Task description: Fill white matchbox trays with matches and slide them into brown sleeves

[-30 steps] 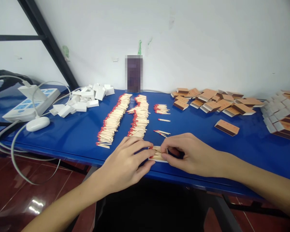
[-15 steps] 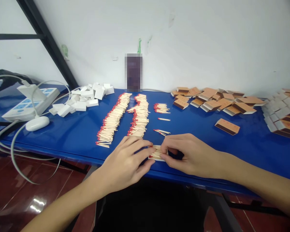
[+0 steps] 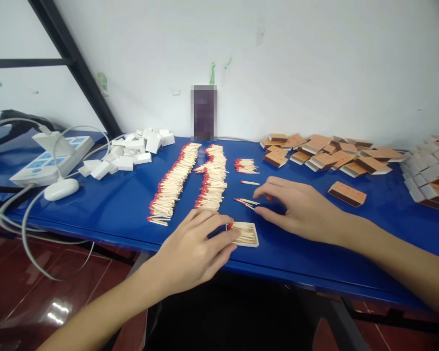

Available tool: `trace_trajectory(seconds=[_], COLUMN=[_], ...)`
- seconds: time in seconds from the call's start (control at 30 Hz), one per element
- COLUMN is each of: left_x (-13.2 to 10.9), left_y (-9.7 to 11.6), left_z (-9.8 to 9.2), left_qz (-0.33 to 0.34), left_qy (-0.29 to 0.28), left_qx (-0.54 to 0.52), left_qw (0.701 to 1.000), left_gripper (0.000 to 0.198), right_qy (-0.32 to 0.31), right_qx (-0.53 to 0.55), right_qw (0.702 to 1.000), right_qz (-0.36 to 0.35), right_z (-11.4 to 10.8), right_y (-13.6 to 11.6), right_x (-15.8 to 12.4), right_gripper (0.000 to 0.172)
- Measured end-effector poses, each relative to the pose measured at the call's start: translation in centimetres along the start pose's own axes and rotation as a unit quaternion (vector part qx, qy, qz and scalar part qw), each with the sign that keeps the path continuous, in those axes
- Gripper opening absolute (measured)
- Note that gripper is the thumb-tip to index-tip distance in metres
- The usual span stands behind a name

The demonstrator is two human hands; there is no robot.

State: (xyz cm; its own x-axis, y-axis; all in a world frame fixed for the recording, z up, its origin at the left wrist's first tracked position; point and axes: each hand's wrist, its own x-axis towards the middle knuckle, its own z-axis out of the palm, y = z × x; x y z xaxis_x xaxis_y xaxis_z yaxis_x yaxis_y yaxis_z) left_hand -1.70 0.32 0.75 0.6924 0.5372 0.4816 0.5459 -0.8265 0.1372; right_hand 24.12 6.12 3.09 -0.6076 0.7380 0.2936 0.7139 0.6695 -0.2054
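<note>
One white tray (image 3: 256,235) of matches (image 3: 248,233) lies on the near side, its long way going left to right, red tips pointing left. The left hand (image 3: 197,243) holds its left end. The right hand (image 3: 296,207), finger and thumb a little apart, is by about three loose matches (image 3: 249,201). Farther left are two long rows (image 3: 173,183).

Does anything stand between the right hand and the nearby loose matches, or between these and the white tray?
Nothing visible stands between the right hand, loose matches and white tray; the left hand covers the tray's left end.
</note>
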Motion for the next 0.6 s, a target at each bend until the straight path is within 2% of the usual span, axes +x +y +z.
trace_trajectory(seconds=[0.2, 0.37, 0.6], left_x=[0.0, 0.0, 0.2], left_y=[0.0, 0.0, 0.0], left_z=[0.0, 0.0, -0.2], left_qz=[0.004, 0.003, 0.005], left_qy=[-0.002, -0.003, -0.025], left_qx=[-0.003, -0.001, 0.009], left_qw=[1.0, 1.0, 1.0], left_gripper=[0.02, 0.02, 0.032], right_qy=[-0.025, -0.029, 0.03], right_qx=[0.004, 0.025, -0.01], right_qw=[0.999, 0.999, 0.999], right_qz=[0.029, 0.011, 0.044], right_z=[0.7, 0.9, 2.2], right_y=[-0.1, -0.6, -1.4], right_x=[0.1, 0.1, 1.3], right_gripper=[0.014, 0.011, 0.012])
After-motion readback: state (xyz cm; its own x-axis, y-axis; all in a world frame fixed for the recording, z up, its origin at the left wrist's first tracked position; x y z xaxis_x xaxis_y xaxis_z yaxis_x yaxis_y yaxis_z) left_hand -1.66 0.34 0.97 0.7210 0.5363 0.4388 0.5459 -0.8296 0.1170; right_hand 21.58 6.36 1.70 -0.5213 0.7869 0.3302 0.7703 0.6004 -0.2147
